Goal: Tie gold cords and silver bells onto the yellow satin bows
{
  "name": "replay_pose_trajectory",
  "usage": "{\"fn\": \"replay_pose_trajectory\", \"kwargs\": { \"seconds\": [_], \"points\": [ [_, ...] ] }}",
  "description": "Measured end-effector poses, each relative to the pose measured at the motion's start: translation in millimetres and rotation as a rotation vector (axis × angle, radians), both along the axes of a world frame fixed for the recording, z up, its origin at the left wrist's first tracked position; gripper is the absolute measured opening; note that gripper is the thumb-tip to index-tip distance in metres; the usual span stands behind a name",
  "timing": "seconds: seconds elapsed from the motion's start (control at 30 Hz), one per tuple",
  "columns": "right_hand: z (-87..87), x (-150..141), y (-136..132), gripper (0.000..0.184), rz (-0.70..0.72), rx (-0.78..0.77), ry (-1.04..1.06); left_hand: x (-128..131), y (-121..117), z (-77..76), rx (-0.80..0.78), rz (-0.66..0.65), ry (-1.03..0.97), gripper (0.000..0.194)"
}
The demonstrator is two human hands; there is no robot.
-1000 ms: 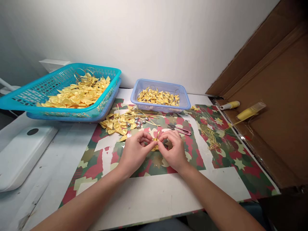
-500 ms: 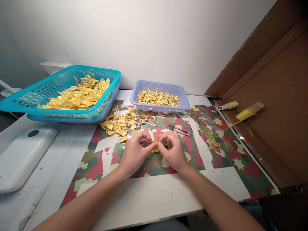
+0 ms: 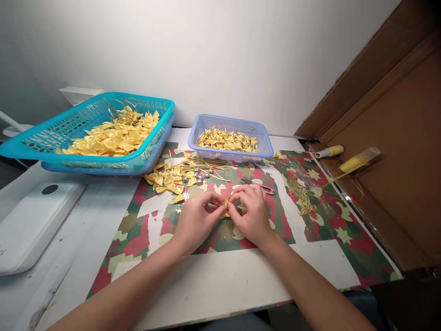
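A small yellow ribbon bow (image 3: pixel 225 214) with a gold cord is pinched between my two hands, over the patterned mat. My left hand (image 3: pixel 197 219) is closed, its thumb and forefinger on the bow's left side. From the right, my right hand (image 3: pixel 253 215) grips it with thumb and fingertips, close to the gold cord. The fingers partly cover the bow. Beyond my hands lie a pile of yellow bows (image 3: pixel 168 178), several silver bells (image 3: pixel 200 177) and loose gold cords (image 3: pixel 217 164). Pink-handled thread snips (image 3: pixel 267 187) lie just behind my right hand.
A turquoise basket (image 3: pixel 86 159) of yellow bows stands back left, on a blue one. A smaller lavender basket (image 3: pixel 234 155) holds bows with cords. At left lies a white device (image 3: pixel 37 220). Gold thread tangles (image 3: pixel 303 202) and yellow rolls (image 3: pixel 358 161) are near the cardboard (image 3: pixel 386 138) at right.
Both hands stay at the bow. My right hand's fingers have lifted and shifted slightly, now covering part of the snips' handle. The view has moved a little.
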State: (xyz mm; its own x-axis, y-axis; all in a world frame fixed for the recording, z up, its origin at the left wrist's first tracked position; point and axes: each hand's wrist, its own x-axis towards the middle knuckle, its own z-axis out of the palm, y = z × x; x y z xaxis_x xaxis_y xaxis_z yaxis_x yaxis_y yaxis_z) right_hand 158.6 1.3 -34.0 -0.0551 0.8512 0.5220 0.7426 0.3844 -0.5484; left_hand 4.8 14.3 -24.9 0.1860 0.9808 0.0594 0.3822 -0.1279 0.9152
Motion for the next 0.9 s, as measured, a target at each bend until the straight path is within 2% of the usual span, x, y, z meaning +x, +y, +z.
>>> {"fn": "replay_pose_trajectory", "kwargs": {
  "seconds": [0.4,0.7,0.9],
  "points": [
    [-0.3,0.4,-0.1,0.01,-0.005,0.014,-0.008,-0.7,0.3,5.7,0.021,-0.026,0.096,0.013],
    [-1.4,-1.3,-1.9,0.009,-0.009,-0.031,-0.024,-0.3,0.8,7.3,0.231,-0.064,0.392,0.016],
    [-1.0,-2.1,-2.6,0.011,0.0,-0.053,-0.01,0.9,1.1,8.5,0.267,-0.065,0.434,0.014]
  ]
}}
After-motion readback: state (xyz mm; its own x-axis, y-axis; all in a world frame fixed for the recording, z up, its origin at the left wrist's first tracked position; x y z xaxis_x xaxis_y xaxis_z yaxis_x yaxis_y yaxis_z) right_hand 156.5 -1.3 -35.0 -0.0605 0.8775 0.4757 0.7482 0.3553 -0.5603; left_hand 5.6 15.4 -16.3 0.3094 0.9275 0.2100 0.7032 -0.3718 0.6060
